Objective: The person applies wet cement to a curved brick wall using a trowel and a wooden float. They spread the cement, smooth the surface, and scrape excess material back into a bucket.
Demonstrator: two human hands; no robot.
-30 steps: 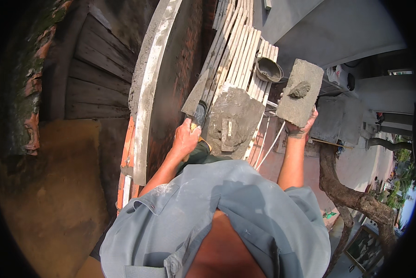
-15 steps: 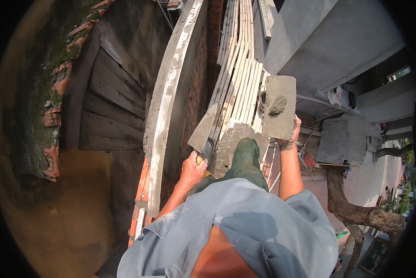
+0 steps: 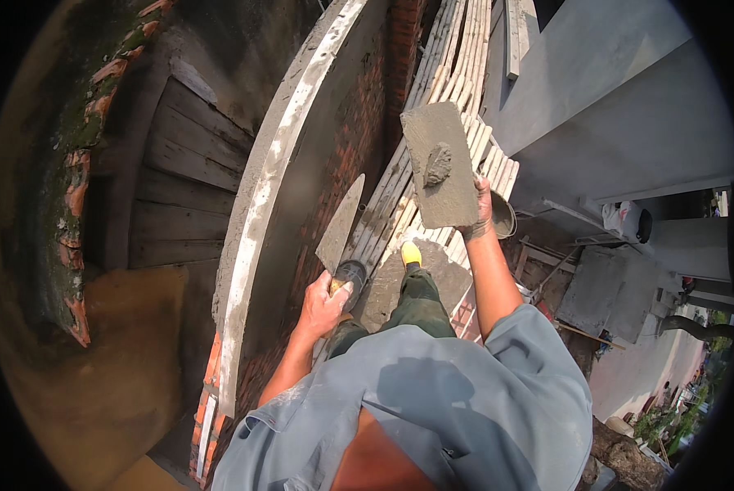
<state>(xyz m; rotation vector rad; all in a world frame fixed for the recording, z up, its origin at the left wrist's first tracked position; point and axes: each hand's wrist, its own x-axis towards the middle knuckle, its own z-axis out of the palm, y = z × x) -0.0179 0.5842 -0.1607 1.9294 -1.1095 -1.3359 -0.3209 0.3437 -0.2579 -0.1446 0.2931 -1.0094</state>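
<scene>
My left hand (image 3: pixel 323 306) is closed round the handle of a pointed trowel (image 3: pixel 340 225), its grey blade angled up beside the brick wall. My right hand (image 3: pixel 483 209) grips a flat rectangular plasterer's hawk (image 3: pixel 429 192) by its right edge or underside; the handle is hidden. On the hawk's grey face sits a small lump of wet mortar (image 3: pixel 438 165). A bucket (image 3: pixel 504 217) stands just beyond my right hand, partly covered by it. The trowel and the hawk are apart.
Bamboo poles (image 3: pixel 385 200) form a narrow walkway ahead, with a mortar-crusted board (image 3: pixel 379 296) at my feet. One foot wears a dark shoe (image 3: pixel 351 274), the other yellow footwear (image 3: pixel 411 252). A partly plastered brick wall (image 3: pixel 301 221) with a pale top edge runs along my left.
The hawk has moved forward and to the left, tilting the other way. My right foot has stepped forward into sight, and the bucket shows more. My view has turned somewhat.
</scene>
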